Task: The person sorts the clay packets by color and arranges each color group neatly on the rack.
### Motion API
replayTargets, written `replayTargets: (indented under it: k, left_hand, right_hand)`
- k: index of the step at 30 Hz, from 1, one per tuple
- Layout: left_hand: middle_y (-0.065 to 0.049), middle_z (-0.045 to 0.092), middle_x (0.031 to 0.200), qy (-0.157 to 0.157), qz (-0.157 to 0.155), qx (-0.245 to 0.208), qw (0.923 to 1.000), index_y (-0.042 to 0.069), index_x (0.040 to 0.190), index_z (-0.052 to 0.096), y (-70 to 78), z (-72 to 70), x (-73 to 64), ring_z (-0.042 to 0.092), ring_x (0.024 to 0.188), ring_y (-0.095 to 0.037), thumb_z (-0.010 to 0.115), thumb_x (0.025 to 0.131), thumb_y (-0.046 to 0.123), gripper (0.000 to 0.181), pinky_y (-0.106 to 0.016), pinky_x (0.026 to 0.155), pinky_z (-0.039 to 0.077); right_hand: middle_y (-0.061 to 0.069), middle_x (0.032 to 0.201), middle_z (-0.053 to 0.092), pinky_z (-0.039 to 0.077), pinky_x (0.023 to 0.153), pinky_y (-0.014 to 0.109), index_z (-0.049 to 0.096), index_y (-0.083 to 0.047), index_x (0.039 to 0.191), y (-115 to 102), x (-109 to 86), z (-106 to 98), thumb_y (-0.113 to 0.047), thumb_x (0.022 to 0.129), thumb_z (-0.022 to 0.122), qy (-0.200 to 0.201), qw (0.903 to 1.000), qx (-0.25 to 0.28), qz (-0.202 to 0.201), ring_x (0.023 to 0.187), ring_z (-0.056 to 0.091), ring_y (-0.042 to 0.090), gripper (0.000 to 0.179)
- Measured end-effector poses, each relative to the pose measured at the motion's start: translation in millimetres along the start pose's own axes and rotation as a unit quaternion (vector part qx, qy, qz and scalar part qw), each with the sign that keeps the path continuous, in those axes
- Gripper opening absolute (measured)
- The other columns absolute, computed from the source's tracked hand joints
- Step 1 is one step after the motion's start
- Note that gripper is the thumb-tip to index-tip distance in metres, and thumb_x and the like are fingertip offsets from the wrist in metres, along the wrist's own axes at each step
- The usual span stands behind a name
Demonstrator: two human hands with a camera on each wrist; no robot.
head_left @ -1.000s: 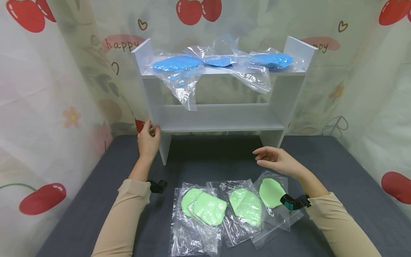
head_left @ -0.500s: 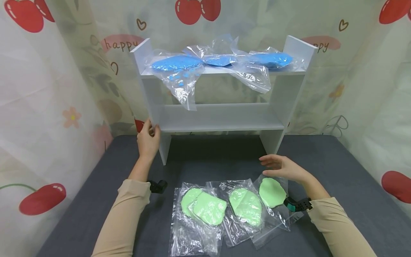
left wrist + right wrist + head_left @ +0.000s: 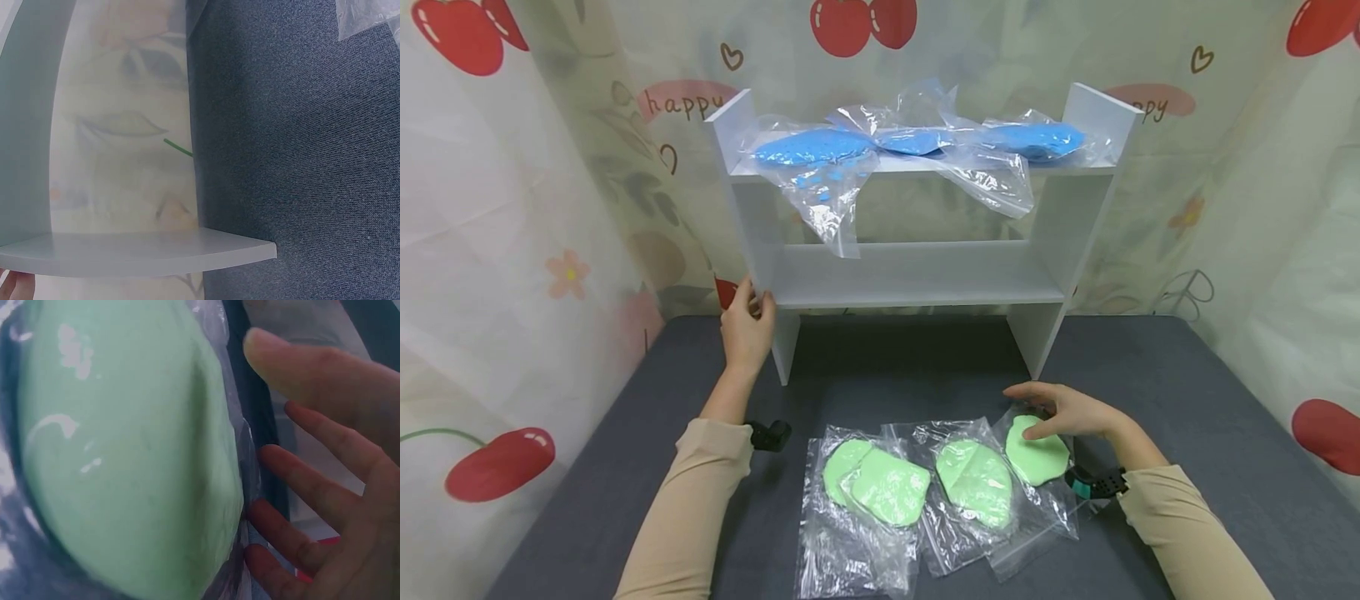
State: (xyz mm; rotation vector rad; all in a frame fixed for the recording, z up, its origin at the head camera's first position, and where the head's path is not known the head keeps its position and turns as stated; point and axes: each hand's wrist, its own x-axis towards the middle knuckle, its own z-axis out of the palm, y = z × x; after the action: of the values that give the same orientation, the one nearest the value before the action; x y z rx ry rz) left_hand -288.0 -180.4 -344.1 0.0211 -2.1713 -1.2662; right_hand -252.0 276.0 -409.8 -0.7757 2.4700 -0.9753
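Note:
My left hand (image 3: 748, 332) rests at the left side panel of a white shelf (image 3: 917, 287), its fingertips (image 3: 19, 286) against the panel's outer face. Over the rightmost clear zip bag, my right hand (image 3: 1071, 411) reaches with thumb and fingers spread apart. Inside that bag is a flat, light green lump (image 3: 1037, 458), smooth and rounded. The thumb overlaps the lump in the head view, while the fingertips (image 3: 259, 512) are right at the bag's edge in the right wrist view. Two more zip bags with green lumps (image 3: 891, 487) (image 3: 976, 483) lie to its left.
On the shelf's top board, several clear bags with blue contents (image 3: 814, 148) lie in a row, their loose plastic hanging over the front edge. The middle board (image 3: 917, 275) is bare white. A dark cloth (image 3: 587, 500) covers the table, and printed curtains surround it.
My right hand has moved down and toward me, from near the shelf's right leg to over the rightmost green bag. The left hand has stayed at the shelf's side.

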Motion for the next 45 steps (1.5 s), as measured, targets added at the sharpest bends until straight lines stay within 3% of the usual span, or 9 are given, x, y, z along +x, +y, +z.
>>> replayTargets:
  k: [5, 12, 16, 19, 25, 34, 40, 45]
  left_hand:
    - [-0.02, 0.06, 0.125, 0.002, 0.0, 0.0, 1.0, 0.013, 0.134, 0.05, -0.3, 0.0, 0.5, 0.063, 0.109, -0.035, 0.048, 0.095, 0.017, 0.04, -0.049, 0.086, 0.052]
    - [-0.019, 0.061, 0.124, 0.004, 0.001, 0.001, 1.0, 0.013, 0.134, 0.05, 0.6, -0.5, 0.9, 0.063, 0.108, -0.034, 0.048, 0.095, 0.017, 0.04, -0.049, 0.085, 0.052]
    - [-0.019, 0.06, 0.125, 0.002, 0.001, -0.001, 1.0, 0.013, 0.135, 0.049, 0.9, -0.8, 0.8, 0.063, 0.109, -0.034, 0.048, 0.095, 0.017, 0.04, -0.049, 0.086, 0.052]
    - [-0.019, 0.06, 0.126, 0.002, 0.002, 0.001, 1.0, 0.013, 0.135, 0.049, 0.7, -0.6, 1.2, 0.063, 0.109, -0.034, 0.048, 0.095, 0.017, 0.04, -0.049, 0.086, 0.052]
    - [-0.019, 0.06, 0.126, 0.001, 0.001, 0.0, 1.0, 0.014, 0.135, 0.049, 0.2, -0.3, 1.0, 0.063, 0.109, -0.034, 0.048, 0.095, 0.018, 0.04, -0.049, 0.086, 0.052]
    - [-0.019, 0.06, 0.126, -0.001, -0.001, -0.004, 1.0, 0.015, 0.136, 0.048, 0.0, -0.2, -0.3, 0.063, 0.109, -0.034, 0.048, 0.095, 0.017, 0.041, -0.049, 0.086, 0.052]
    - [-0.019, 0.06, 0.126, -0.001, 0.001, -0.005, 1.0, 0.014, 0.136, 0.048, 0.3, 0.0, -0.5, 0.063, 0.108, -0.034, 0.048, 0.095, 0.017, 0.041, -0.049, 0.085, 0.052]
    - [-0.019, 0.06, 0.125, -0.001, 0.002, -0.008, 1.0, 0.014, 0.136, 0.049, 0.2, -0.1, -0.7, 0.063, 0.108, -0.034, 0.048, 0.095, 0.017, 0.041, -0.049, 0.085, 0.052]
  right_hand:
    - [0.025, 0.144, 0.036, 0.035, 0.1, 0.059, 0.036, 0.0, 0.141, 0.9, -1.3, 2.1, -0.026, 0.077, 0.076, -0.029, 0.9996, -0.001, -0.001, 0.132, 0.032, 0.048, 0.079]
    - [0.028, 0.141, 0.031, 0.038, 0.097, 0.057, 0.04, -0.001, 0.139, -1.0, -4.2, 2.6, -0.026, 0.075, 0.077, -0.037, 0.9991, -0.021, 0.008, 0.127, 0.035, 0.049, 0.078]
    - [0.027, 0.135, 0.032, 0.044, 0.083, 0.041, 0.042, -0.003, 0.138, -1.9, -3.5, 2.4, -0.026, 0.075, 0.078, -0.041, 0.9986, -0.023, 0.026, 0.107, 0.046, 0.037, 0.076]
    - [0.024, 0.128, 0.036, 0.039, 0.074, 0.031, 0.043, -0.004, 0.137, -2.0, -2.3, 2.4, -0.027, 0.074, 0.078, -0.041, 0.998, -0.031, 0.036, 0.094, 0.042, 0.025, 0.076]
    - [0.017, 0.118, 0.044, 0.041, 0.076, 0.03, 0.046, -0.003, 0.134, -1.2, -1.0, 2.3, -0.03, 0.072, 0.08, -0.036, 0.9973, -0.045, 0.046, 0.094, 0.042, 0.021, 0.076]
    - [0.008, 0.099, 0.05, 0.037, 0.062, 0.024, 0.053, -0.002, 0.12, -1.2, -0.6, 5.1, -0.028, 0.071, 0.081, -0.035, 0.9975, -0.046, 0.042, 0.074, 0.039, 0.013, 0.063]
    - [0.007, 0.1, 0.052, 0.036, 0.062, 0.023, 0.057, -0.004, 0.111, -1.4, -1.5, 6.8, -0.032, 0.072, 0.08, -0.029, 0.9968, -0.067, 0.034, 0.075, 0.039, 0.012, 0.054]
    - [0.007, 0.095, 0.049, 0.035, 0.06, 0.024, 0.053, -0.005, 0.102, 0.2, -3.4, 5.7, -0.029, 0.072, 0.08, -0.033, 0.9983, -0.041, 0.026, 0.072, 0.038, 0.011, 0.047]
